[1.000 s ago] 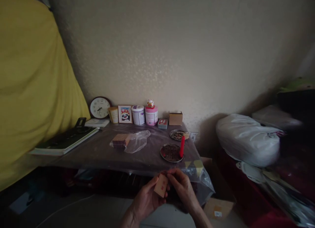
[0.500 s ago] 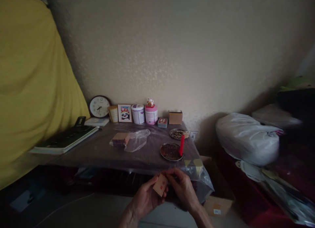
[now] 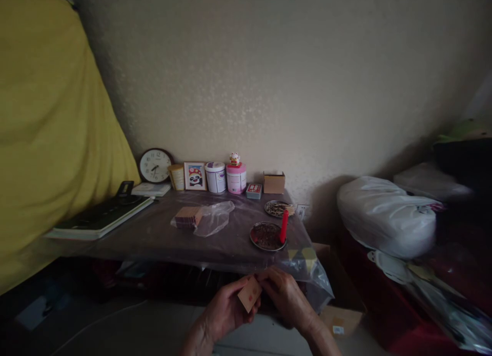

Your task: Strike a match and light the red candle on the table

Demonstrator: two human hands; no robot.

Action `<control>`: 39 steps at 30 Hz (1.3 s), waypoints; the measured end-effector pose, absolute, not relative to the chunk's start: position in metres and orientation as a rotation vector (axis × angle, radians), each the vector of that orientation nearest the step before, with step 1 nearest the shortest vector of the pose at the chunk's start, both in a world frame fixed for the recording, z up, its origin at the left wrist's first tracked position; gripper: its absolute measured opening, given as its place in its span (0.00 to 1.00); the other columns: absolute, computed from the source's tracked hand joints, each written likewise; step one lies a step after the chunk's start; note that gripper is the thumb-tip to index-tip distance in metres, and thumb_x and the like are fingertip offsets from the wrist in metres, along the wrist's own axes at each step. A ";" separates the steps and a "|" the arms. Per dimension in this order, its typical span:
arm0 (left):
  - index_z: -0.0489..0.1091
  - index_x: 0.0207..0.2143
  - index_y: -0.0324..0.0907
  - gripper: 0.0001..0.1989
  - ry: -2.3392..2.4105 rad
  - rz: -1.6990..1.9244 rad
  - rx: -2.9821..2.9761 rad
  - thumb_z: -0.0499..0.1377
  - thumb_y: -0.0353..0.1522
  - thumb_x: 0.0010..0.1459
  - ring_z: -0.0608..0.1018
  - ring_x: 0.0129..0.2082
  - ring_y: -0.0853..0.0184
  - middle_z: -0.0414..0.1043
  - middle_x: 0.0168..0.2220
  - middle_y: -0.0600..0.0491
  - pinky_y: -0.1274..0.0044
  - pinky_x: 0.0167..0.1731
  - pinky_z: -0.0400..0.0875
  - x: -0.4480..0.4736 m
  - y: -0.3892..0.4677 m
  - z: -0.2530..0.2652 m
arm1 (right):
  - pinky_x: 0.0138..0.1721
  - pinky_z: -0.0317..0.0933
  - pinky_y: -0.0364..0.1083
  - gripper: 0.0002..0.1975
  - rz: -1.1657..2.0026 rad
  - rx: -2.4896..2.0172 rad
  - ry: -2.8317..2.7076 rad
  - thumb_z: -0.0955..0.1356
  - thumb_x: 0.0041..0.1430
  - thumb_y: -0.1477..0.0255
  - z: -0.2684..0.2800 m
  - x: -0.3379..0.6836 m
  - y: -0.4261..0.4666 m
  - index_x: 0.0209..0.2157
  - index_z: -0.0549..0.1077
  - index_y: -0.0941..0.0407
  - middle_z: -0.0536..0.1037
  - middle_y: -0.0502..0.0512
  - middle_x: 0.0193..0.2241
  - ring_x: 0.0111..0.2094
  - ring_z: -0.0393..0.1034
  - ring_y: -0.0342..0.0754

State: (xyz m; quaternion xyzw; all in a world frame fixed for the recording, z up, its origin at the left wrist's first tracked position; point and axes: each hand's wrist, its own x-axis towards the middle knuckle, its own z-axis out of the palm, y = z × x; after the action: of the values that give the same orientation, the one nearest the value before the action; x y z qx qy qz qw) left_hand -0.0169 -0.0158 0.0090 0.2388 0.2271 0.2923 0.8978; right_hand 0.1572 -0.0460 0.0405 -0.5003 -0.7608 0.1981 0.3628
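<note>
My left hand is closed around a small tan matchbox with reddish marks on its face, holding it in front of the table's near edge. At the box's upper right end are the bent, pinched fingers of my right hand; what they grip is hidden. Beyond the hands, an unlit red candle stands upright at the right side of a round metal plate with dark bits in it. Behind that is a second plate with many thin sticks that look like matches.
On the plastic-covered table lie a stack of small tan boxes and crumpled clear plastic. A clock, tins and an open carton line the wall. A dark book lies left; a white bag sits right.
Both hands have sunk slightly, and the matchbox has tilted a little. My right hand's fingers have curled in closer at the box's end. Things on the table have stayed put.
</note>
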 end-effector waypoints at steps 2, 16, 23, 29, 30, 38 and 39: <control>0.70 0.38 0.35 0.15 0.472 0.601 0.507 0.53 0.37 0.56 0.75 0.23 0.68 0.76 0.26 0.46 0.80 0.21 0.62 -0.017 -0.016 0.009 | 0.36 0.61 0.41 0.08 0.501 -1.298 -1.978 0.61 0.61 0.75 0.040 0.157 -0.046 0.31 0.70 0.55 0.73 0.51 0.31 0.33 0.69 0.44; 0.59 0.53 0.36 0.23 0.429 0.659 0.570 0.50 0.35 0.56 0.73 0.22 0.69 0.74 0.29 0.46 0.80 0.19 0.60 -0.023 -0.012 0.010 | 0.33 0.58 0.41 0.08 0.397 -1.379 -1.826 0.60 0.52 0.81 0.044 0.172 -0.046 0.30 0.68 0.56 0.71 0.49 0.27 0.29 0.66 0.43; 0.56 0.56 0.38 0.25 0.421 0.683 0.540 0.50 0.35 0.56 0.73 0.22 0.68 0.73 0.27 0.47 0.79 0.21 0.60 -0.025 -0.013 0.015 | 0.39 0.61 0.43 0.11 0.483 -1.258 -1.736 0.60 0.59 0.74 0.049 0.173 -0.045 0.36 0.73 0.54 0.73 0.53 0.34 0.37 0.68 0.46; 0.57 0.55 0.39 0.24 0.408 0.701 0.532 0.50 0.35 0.56 0.74 0.23 0.68 0.74 0.28 0.46 0.78 0.23 0.61 -0.025 -0.014 0.016 | 0.38 0.61 0.43 0.09 0.474 -1.264 -1.723 0.61 0.58 0.74 0.048 0.168 -0.045 0.32 0.73 0.55 0.72 0.52 0.32 0.35 0.68 0.46; 0.58 0.55 0.39 0.24 0.405 0.701 0.530 0.50 0.35 0.56 0.74 0.23 0.67 0.74 0.29 0.46 0.78 0.23 0.62 -0.025 -0.014 0.016 | 0.37 0.61 0.43 0.08 0.466 -1.280 -1.720 0.61 0.58 0.74 0.049 0.168 -0.046 0.31 0.72 0.55 0.72 0.52 0.31 0.34 0.68 0.46; 0.59 0.54 0.38 0.23 0.382 0.733 0.531 0.49 0.34 0.56 0.74 0.24 0.68 0.74 0.29 0.46 0.78 0.24 0.63 -0.023 -0.014 0.016 | 0.31 0.60 0.41 0.07 0.497 -1.372 -1.669 0.63 0.57 0.70 0.046 0.165 -0.046 0.30 0.71 0.55 0.72 0.50 0.26 0.29 0.67 0.44; 0.59 0.54 0.38 0.23 0.382 0.739 0.527 0.49 0.34 0.56 0.74 0.24 0.68 0.74 0.29 0.46 0.77 0.25 0.63 -0.023 -0.014 0.016 | 0.30 0.60 0.41 0.07 0.514 -1.375 -1.647 0.63 0.57 0.69 0.045 0.165 -0.046 0.30 0.71 0.55 0.72 0.50 0.26 0.28 0.67 0.44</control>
State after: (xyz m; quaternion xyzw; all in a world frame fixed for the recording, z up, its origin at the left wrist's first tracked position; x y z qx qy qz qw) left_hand -0.0231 -0.0140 0.0159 0.2529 0.1835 0.3548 0.8812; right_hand 0.1654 -0.0457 0.0454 -0.5563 -0.6665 0.2081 0.4506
